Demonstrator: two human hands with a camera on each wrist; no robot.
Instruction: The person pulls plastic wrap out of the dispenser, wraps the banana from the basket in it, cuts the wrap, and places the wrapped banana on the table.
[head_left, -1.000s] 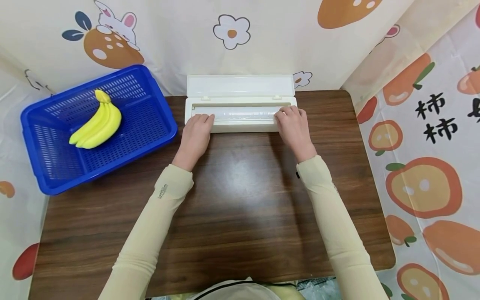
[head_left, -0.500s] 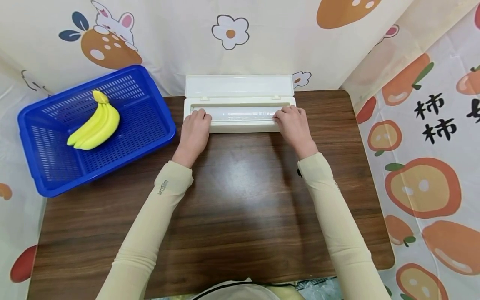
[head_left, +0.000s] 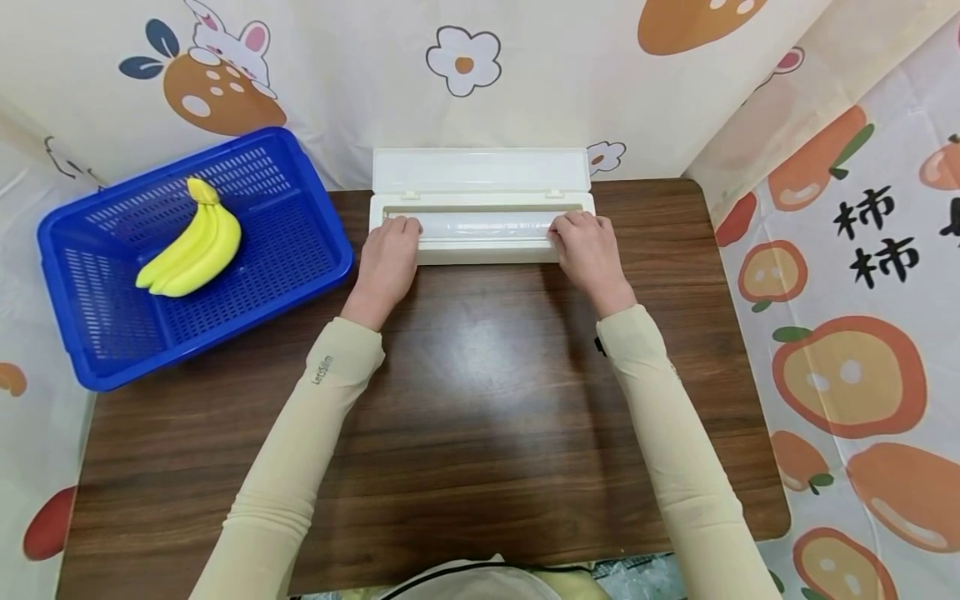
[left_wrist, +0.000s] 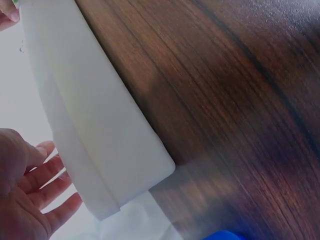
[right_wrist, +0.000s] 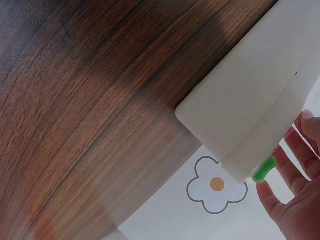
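A white cling film dispenser box stands at the table's back edge with its lid raised. Inside lies a roll of clear cling film. At the box's left end my left hand reaches over the front rim, thumb and forefinger pinching the film's edge, the other fingers loosely bent. My right hand pinches the film in the same way at the right end. A green slider sits on the box's rim beside the right fingers. The film's edge is mostly hidden by the fingers.
To the left stands a blue plastic basket holding a bunch of yellow bananas. The brown wooden table spreads in front of the box. A printed curtain hangs directly behind it, and another printed cloth borders the right side.
My left hand has shifted slightly up and left, further over the roll. The right hand stays at the right end with little movement; the box and basket keep their places.
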